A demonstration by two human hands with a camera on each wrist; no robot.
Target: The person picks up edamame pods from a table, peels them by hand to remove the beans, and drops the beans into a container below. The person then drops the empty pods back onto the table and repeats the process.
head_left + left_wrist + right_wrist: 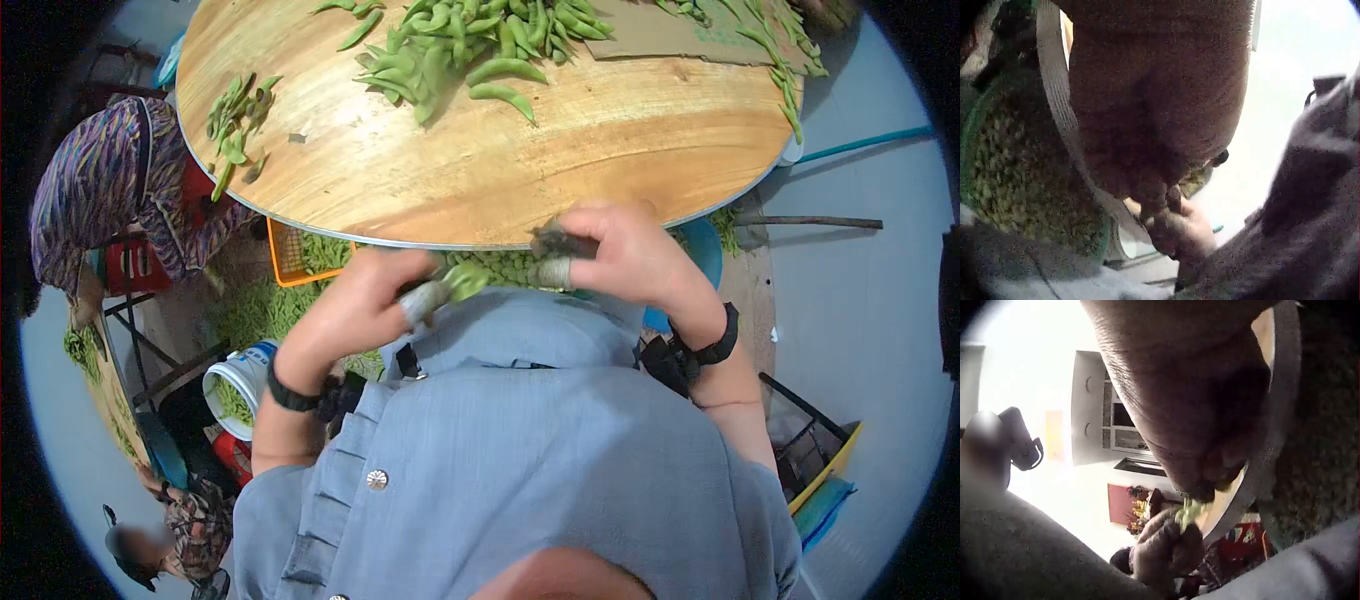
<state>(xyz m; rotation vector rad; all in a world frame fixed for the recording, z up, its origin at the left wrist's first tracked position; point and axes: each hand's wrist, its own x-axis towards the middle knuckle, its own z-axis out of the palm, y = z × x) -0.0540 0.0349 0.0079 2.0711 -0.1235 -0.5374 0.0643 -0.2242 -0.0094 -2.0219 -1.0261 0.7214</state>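
My left hand point(375, 300) pinches a green bean pod point(466, 280) near my lap, its thumb wrapped in pale tape. Opposite it, by the table's front edge, my right hand point(628, 250) has its fingers bent, with a taped thumb and dark fingertip coverings; I cannot tell whether it holds anything. Below and between the hands lie shelled green beans point(510, 264), in a green-rimmed basin point(1110, 240) in the left wrist view. In the right wrist view, the pod point(1191, 511) shows at the left hand's fingertips, close to the right hand.
A round wooden table point(600, 150) carries a heap of bean pods point(480, 30), a smaller bunch point(232, 125) and cardboard point(680, 35). On the left are an orange crate point(287, 255), a white bucket point(240, 385), pods on the floor point(255, 315) and a person in a striped top point(110, 170).
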